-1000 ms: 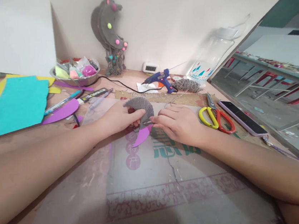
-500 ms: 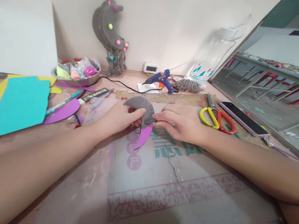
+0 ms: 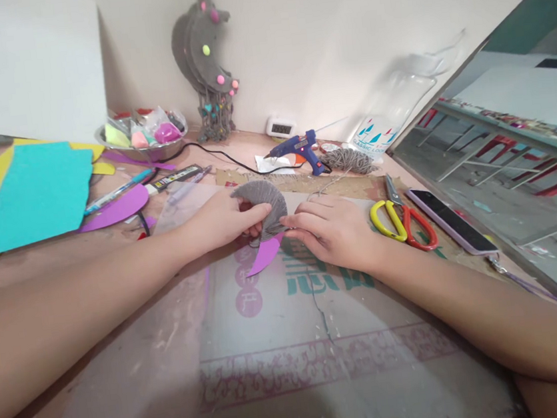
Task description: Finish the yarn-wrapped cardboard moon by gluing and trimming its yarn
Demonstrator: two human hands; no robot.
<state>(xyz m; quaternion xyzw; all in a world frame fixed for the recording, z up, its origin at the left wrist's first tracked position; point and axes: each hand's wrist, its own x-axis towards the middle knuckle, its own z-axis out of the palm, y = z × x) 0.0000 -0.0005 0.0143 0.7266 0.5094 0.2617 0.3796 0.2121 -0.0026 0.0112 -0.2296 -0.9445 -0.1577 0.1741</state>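
Note:
A purple crescent moon cut-out (image 3: 264, 256) is wound with grey yarn over its upper part, while its lower tip shows bare. My left hand (image 3: 232, 217) is closed round the wound part, thumb on top. At the crescent's right edge, the fingertips of my right hand (image 3: 328, 230) are pinched together on the grey yarn (image 3: 329, 188), whose strand runs back toward the yarn ball (image 3: 350, 160). The fingers hide just where the strand meets the crescent. Both hands are above a clear sheet (image 3: 272, 330) over printed cardboard.
Scissors (image 3: 403, 221) and a phone (image 3: 453, 221) lie to the right. Behind stand a blue glue gun (image 3: 296, 150), a small clock (image 3: 280, 126) and a plastic bottle (image 3: 388, 109). Coloured sheets (image 3: 30, 197) and a metal bowl (image 3: 144, 150) are left. A grey moon hanging (image 3: 203, 56) is on the wall.
The crescent has tilted slightly, its purple tip shifting a little left and up. My right hand has moved slightly left with its fingertips against the crescent's edge. My left hand keeps its grip.

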